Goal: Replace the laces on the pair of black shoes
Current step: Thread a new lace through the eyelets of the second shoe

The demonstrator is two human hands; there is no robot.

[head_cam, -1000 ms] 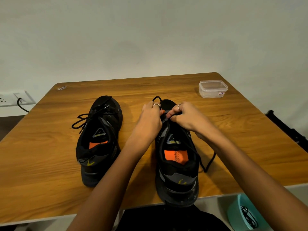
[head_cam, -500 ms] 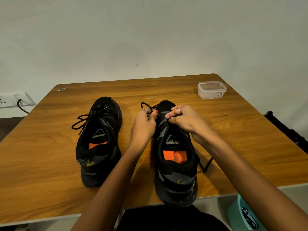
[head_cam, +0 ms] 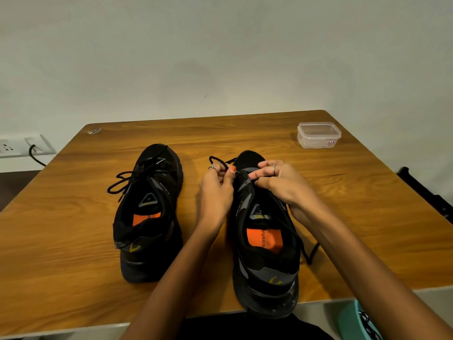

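The left hand (head_cam: 215, 190) is pinching a black lace (head_cam: 219, 161) between thumb and curled fingers (head_cam: 221, 173), just left of the toe end of the right shoe (head_cam: 266, 231). The right hand (head_cam: 282, 182) is lying across that shoe's upper, its fingers curled and pressing at the far eyelets; whether they are gripping lace there is hard to make out. The lace is looping out to the far left of the shoe's toe, and another stretch is trailing off the shoe's right side onto the counter (head_cam: 73, 241), partly hidden under the right forearm. The left shoe (head_cam: 149, 214) is standing well apart to the left, heel toward the near edge, its own lace (head_cam: 127, 179) spilling loose to the left. The right shoe's heel is sitting at the counter's near edge. Open wood is lying on both sides and beyond the toes. A clear plastic box (head_cam: 318, 135) is sitting near the far right corner. A teal container (head_cam: 355, 322) is being cut off at the lower right.
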